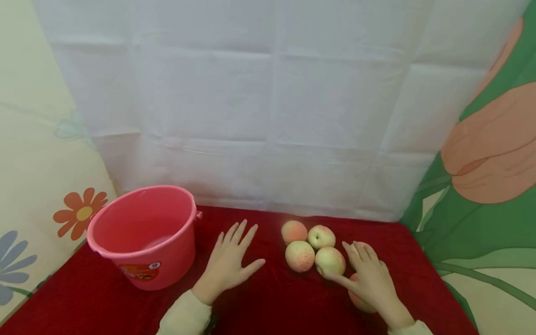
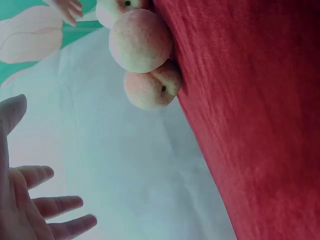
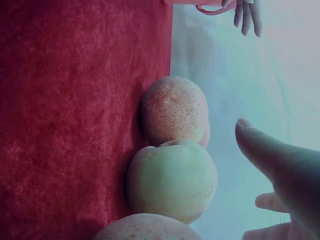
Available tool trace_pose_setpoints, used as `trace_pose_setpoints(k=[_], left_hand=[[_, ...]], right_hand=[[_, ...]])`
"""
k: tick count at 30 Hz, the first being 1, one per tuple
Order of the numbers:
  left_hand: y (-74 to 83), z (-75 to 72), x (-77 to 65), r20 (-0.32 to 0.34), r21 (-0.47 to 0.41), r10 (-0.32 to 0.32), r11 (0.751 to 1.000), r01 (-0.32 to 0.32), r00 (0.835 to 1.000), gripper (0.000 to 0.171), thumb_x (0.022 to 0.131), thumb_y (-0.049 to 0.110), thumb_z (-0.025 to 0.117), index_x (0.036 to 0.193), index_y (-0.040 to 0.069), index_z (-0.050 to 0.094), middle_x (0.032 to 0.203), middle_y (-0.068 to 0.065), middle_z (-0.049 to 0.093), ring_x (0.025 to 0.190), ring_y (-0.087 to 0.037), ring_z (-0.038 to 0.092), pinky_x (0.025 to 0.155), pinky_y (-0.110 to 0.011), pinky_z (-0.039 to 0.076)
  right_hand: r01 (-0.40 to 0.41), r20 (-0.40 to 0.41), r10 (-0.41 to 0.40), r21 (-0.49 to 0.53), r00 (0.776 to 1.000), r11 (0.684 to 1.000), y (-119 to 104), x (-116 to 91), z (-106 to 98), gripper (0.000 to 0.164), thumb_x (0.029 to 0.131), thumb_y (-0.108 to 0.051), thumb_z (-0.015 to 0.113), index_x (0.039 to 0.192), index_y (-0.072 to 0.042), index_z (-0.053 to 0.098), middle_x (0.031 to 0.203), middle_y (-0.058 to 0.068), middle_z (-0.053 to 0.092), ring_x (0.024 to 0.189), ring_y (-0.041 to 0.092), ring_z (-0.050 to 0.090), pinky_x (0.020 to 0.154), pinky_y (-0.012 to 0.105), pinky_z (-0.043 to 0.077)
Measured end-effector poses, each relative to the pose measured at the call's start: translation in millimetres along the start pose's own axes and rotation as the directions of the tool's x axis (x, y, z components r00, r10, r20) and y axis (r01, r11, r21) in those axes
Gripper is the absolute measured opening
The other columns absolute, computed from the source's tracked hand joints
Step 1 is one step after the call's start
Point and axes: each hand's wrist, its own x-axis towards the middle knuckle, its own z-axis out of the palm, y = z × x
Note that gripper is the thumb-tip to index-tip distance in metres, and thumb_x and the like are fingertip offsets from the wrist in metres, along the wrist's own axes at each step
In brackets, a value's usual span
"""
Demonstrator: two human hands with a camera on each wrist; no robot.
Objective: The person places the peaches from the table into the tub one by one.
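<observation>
Several peaches lie grouped on the red cloth, among them an orange-pink peach (image 1: 294, 232), a pale peach (image 1: 321, 237), a speckled peach (image 1: 299, 256) and a yellowish peach (image 1: 330, 262). My right hand (image 1: 372, 279) hovers over the right side of the group with fingers spread, partly hiding a peach (image 1: 359, 300) beneath it and another behind its fingers. In the right wrist view its thumb (image 3: 260, 145) stands apart from the peaches. My left hand (image 1: 228, 260) is held over the cloth between the pink bucket (image 1: 142, 253) and the peaches, fingers straight, holding nothing.
The pink bucket stands at the left with its mouth upward and a small handle knob on its rim. A white sheet (image 1: 268, 116) hangs behind the red cloth (image 1: 276, 302). Printed flower panels (image 1: 494, 153) flank both sides.
</observation>
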Motion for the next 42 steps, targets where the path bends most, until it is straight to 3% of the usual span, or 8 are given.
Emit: trace_pose_setpoints(k=[4, 9, 16, 21, 30, 37, 42], left_hand=[[-0.8, -4.9, -6.6, -0.079, -0.041, 0.042, 0.998, -0.045, 0.996, 0.068, 0.082, 0.044, 0.060, 0.137, 0.011, 0.039, 0.136, -0.015, 0.041, 0.122, -0.033, 0.041, 0.097, -0.053, 0.034], [-1.4, -9.1, -14.9, -0.183, -0.095, 0.066, 0.992, -0.084, 0.981, 0.059, 0.080, 0.033, 0.066, 0.130, 0.008, 0.048, 0.127, -0.012, 0.052, 0.114, -0.027, 0.050, 0.090, -0.043, 0.044], [-3.0, -17.6, -22.7, -0.274, -0.166, 0.054, 0.981, -0.102, 0.960, 0.050, 0.078, 0.025, 0.071, 0.122, 0.008, 0.056, 0.117, -0.007, 0.059, 0.106, -0.021, 0.056, 0.080, -0.037, 0.050], [-6.5, -22.9, -29.7, -0.346, -0.212, 0.045, 0.969, -0.124, 0.937, 0.039, 0.075, 0.016, 0.073, 0.110, 0.007, 0.061, 0.101, -0.002, 0.064, 0.088, -0.013, 0.061, 0.072, -0.030, 0.052], [-11.6, -29.6, -45.1, -0.485, -0.262, 0.049, 0.945, -0.198, 0.873, 0.025, 0.069, 0.002, 0.074, 0.091, 0.010, 0.063, 0.073, 0.012, 0.053, 0.059, -0.001, 0.049, 0.051, -0.015, 0.043], [-15.4, -37.2, -58.2, -0.485, -0.258, 0.006, 0.955, -0.149, 0.875, 0.025, 0.068, 0.000, 0.074, 0.085, 0.013, 0.062, 0.069, 0.015, 0.048, 0.055, 0.000, 0.043, 0.048, -0.013, 0.038], [-20.5, -40.7, -68.0, -0.509, -0.247, -0.015, 0.960, -0.129, 0.860, 0.026, 0.065, -0.003, 0.073, 0.083, 0.013, 0.062, 0.068, 0.015, 0.050, 0.054, 0.002, 0.043, 0.047, -0.012, 0.037]], right_hand=[[0.011, -0.028, -0.010, 0.033, 1.000, 0.999, 0, -2, -2, 0.069, 0.071, -0.050, 0.070, 0.118, -0.001, 0.057, 0.113, 0.016, 0.056, 0.106, 0.032, 0.050, 0.064, 0.048, 0.049], [-0.072, 0.030, 0.069, 0.119, 0.997, 0.990, -2, -5, -6, 0.061, 0.074, -0.048, 0.069, 0.114, -0.003, 0.060, 0.106, 0.012, 0.062, 0.094, 0.029, 0.059, 0.059, 0.042, 0.050], [-0.131, 0.078, 0.123, 0.115, 0.989, 0.985, -4, -9, -13, 0.056, 0.076, -0.045, 0.069, 0.115, -0.006, 0.060, 0.109, 0.012, 0.062, 0.098, 0.034, 0.058, 0.063, 0.049, 0.049], [-0.150, 0.088, 0.140, 0.123, 0.986, 0.981, -6, -14, -17, 0.052, 0.077, -0.038, 0.070, 0.117, -0.007, 0.060, 0.109, 0.013, 0.062, 0.094, 0.034, 0.059, 0.063, 0.050, 0.049], [-0.119, 0.026, 0.117, 0.165, 0.993, 0.979, -8, -23, -16, 0.047, 0.074, -0.031, 0.074, 0.112, -0.007, 0.063, 0.105, 0.013, 0.064, 0.090, 0.032, 0.060, 0.063, 0.047, 0.049], [-0.151, 0.077, 0.140, 0.171, 0.987, 0.974, -5, -27, -15, 0.049, 0.075, -0.036, 0.073, 0.113, -0.007, 0.062, 0.103, 0.012, 0.064, 0.090, 0.033, 0.059, 0.064, 0.048, 0.049], [-0.151, 0.083, 0.138, 0.172, 0.987, 0.974, -2, -29, -13, 0.048, 0.075, -0.036, 0.073, 0.113, -0.008, 0.062, 0.101, 0.010, 0.064, 0.088, 0.032, 0.060, 0.063, 0.047, 0.049]])
